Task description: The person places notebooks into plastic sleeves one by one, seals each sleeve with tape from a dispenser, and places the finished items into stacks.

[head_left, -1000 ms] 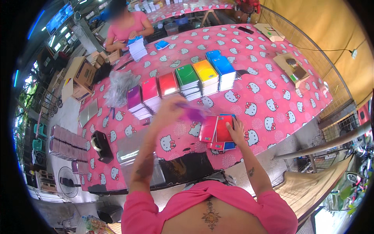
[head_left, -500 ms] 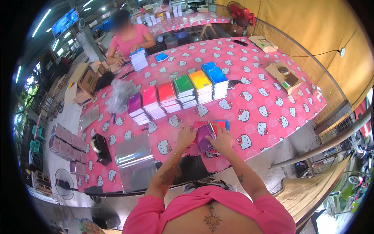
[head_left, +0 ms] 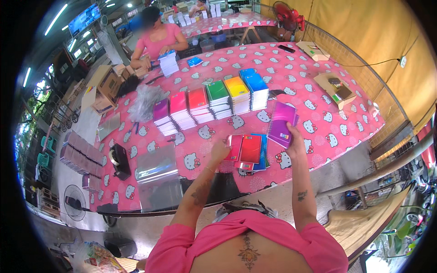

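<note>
My right hand grips a purple spiral notebook by its lower right side, tilted above the table to the right. My left hand pinches the left edge of a pink notebook. Against that one lies a red notebook, overlapping a blue notebook in a loose fan near the table's front. Farther back runs a row of notebook stacks: purple, pink, red, green, yellow and blue.
Left on the pink patterned table are clear plastic sheets, a black tape dispenser and crumpled plastic. A co-worker handles a notebook stack across the table. An open cardboard tray lies at right.
The purple notebook has moved right and up with my right hand, off the other notebooks. The red and blue ones now show, fanned out. My left hand stays near their left side.
</note>
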The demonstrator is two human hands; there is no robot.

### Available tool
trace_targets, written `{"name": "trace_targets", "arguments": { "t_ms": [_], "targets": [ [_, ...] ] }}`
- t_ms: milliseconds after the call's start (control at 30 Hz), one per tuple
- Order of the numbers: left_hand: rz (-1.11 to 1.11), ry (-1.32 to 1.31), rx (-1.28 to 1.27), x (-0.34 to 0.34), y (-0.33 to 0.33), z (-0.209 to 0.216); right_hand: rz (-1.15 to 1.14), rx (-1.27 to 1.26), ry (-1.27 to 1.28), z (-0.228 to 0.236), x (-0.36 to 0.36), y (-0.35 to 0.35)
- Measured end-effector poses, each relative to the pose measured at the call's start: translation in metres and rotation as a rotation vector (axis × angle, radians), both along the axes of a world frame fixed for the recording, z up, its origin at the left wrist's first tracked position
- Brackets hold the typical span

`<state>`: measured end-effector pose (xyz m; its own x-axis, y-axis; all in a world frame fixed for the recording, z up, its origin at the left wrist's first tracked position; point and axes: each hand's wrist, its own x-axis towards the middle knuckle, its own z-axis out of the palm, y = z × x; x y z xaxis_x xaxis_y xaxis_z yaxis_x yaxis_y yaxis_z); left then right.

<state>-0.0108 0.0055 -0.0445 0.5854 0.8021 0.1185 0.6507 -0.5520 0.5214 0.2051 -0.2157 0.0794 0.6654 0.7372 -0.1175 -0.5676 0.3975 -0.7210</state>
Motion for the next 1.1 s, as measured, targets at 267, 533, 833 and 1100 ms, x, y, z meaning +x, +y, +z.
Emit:
{"name": "trace_targets", "arguments": {
  "t_ms": [267, 533, 833, 1100],
  "targets": [
    [-0.223, -0.847, -0.92, 0.018, -0.05, 0.082, 0.053, -0.002, 0.128, 0.008, -0.024, -0.026],
    [0.158, -0.754, -0.878, 0.0, -0.016, -0.042, -0.078, -0.78, -0.924, -0.128, -0.07, 0.034],
    [-0.031, -0.536, -1.142, 0.03, -0.081, 0.036, 0.216, -0.351, -0.309, -0.131, -0.028, 0.036],
    [-0.274, -0.648, -0.674, -0.068, -0.111, -0.003, 0.479, -0.365, -0.098, -0.086, -0.061, 0.0]
  ]
}}
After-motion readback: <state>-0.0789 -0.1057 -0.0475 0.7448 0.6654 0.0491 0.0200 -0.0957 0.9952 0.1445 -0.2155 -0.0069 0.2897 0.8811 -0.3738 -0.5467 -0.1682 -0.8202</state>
